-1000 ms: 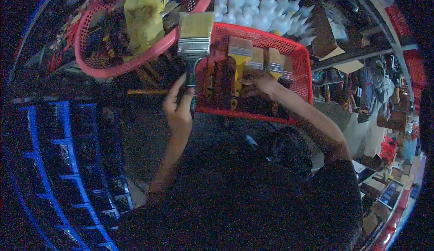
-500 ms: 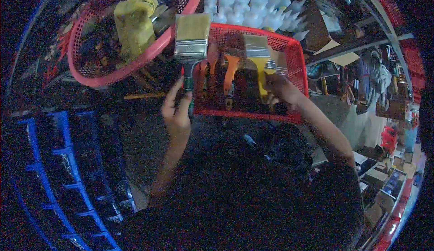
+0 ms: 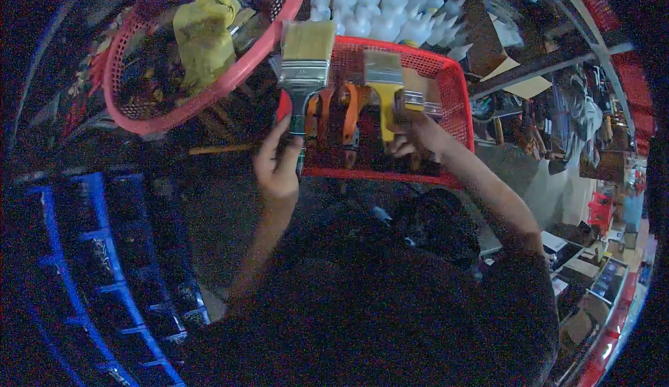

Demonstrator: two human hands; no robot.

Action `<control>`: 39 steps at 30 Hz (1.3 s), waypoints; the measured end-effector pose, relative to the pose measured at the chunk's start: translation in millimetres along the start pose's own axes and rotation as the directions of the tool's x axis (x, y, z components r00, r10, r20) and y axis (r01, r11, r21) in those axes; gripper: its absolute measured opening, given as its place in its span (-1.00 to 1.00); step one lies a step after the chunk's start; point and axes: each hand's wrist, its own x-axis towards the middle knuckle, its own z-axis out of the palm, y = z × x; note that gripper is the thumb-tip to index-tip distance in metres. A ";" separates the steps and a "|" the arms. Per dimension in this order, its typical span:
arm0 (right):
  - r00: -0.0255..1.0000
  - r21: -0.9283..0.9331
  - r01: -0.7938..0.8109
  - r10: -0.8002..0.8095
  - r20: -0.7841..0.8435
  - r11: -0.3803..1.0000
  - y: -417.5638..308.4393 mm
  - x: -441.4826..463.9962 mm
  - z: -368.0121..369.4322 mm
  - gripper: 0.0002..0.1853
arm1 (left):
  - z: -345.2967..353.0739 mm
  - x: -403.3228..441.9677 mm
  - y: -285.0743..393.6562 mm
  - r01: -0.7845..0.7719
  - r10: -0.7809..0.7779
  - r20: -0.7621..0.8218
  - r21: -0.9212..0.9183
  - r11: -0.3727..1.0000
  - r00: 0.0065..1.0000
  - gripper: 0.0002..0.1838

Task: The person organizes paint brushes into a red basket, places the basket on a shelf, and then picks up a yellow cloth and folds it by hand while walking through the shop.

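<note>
Wrapped round the dark green handle of a wide paintbrush [image 3: 305,63], my left hand [image 3: 278,164] holds it upright, bristles up, at the left end of a red basket [image 3: 461,101]. My right hand [image 3: 420,134] grips a yellow-handled paintbrush [image 3: 384,84] over the basket, its bristles also up. Orange-handled tools [image 3: 351,115] lie in the basket between the two brushes. More brushes [image 3: 421,97] sit behind my right hand, partly hidden by it.
A round pink basket [image 3: 240,77] with yellow gloves or cloth [image 3: 204,37] is at the upper left. White pointed bottles [image 3: 380,12] stand behind the red basket. Blue-edged bins [image 3: 104,247] fill the lower left. A cardboard box [image 3: 488,52] is at the upper right.
The yellow-handled brush and my right hand have shifted from the basket's middle toward its right, then slightly back left. The green-handled brush stays in my left hand. The view has shifted slightly.
</note>
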 end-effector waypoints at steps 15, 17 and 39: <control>0.993 -0.157 -0.031 0.048 0.104 0.987 0.7 61.2 23.4 -0.65 | -0.8 0.8 6.2 0.095 -0.091 -0.073 0.054 0.994 0.993 -0.69; 0.998 -0.239 0.006 0.008 0.056 0.971 2.0 63.7 21.7 -0.65 | 4.3 5.7 4.5 0.114 -0.114 -0.002 0.026 0.993 0.993 -0.70; 0.878 -0.616 0.376 -0.478 -0.003 0.693 -30.6 67.2 0.1 -0.71 | 72.0 17.8 -102.7 -0.105 -0.238 0.478 0.586 0.804 0.846 -0.43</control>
